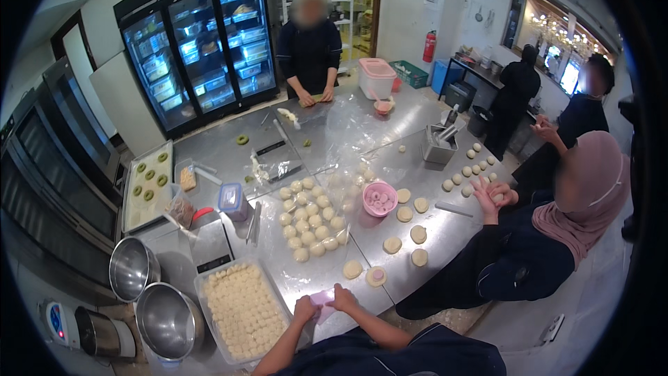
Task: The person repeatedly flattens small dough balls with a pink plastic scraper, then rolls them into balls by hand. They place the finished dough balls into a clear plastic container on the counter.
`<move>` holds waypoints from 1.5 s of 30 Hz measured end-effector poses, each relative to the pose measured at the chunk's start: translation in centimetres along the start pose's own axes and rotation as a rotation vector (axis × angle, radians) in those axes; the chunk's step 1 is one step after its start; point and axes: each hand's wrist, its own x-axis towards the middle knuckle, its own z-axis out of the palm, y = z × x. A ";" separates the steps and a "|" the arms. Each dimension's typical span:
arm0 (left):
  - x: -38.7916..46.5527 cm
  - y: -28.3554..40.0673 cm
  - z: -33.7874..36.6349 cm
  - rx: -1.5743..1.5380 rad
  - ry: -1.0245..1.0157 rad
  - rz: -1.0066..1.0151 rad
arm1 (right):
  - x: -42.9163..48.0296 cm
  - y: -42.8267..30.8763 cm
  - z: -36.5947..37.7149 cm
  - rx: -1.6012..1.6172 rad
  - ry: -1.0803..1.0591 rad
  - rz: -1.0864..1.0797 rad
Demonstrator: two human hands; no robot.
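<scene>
At the near edge of the steel table, my left hand (306, 309) and my right hand (343, 297) both grip a thin, folded pinkish-purple sheet (323, 300); its material is unclear. Just beyond my right hand lies a flattened dough round (371, 278) with a pink piece on it, beside a plain dough round (352, 269). More flat rounds (392, 245) lie to the right. A pink bowl (380, 198) holds pink pieces. Dough balls (305, 219) under clear plastic film sit further in. Left of my hands stands a plastic tray (284, 303) full of small pale balls.
Two steel bowls (169, 321) stand at the left, near a digital scale (211, 245) and a lidded plastic container (233, 201). A co-worker's hands (490, 196) hold dough at the right, near a metal scraper (454, 209). Another co-worker (309, 47) works across the table.
</scene>
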 end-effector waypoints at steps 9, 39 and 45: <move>-5.0 4.4 -7.2 0.125 0.699 0.236 | 1.2 1.1 0.0 0.645 0.051 0.014; -12.7 10.2 -17.3 -1.114 0.042 0.123 | -10.2 -10.8 -13.9 1.087 -0.206 -0.461; -14.0 11.3 -18.6 -1.108 0.102 0.095 | -12.1 -12.2 -15.0 0.928 -0.039 -0.416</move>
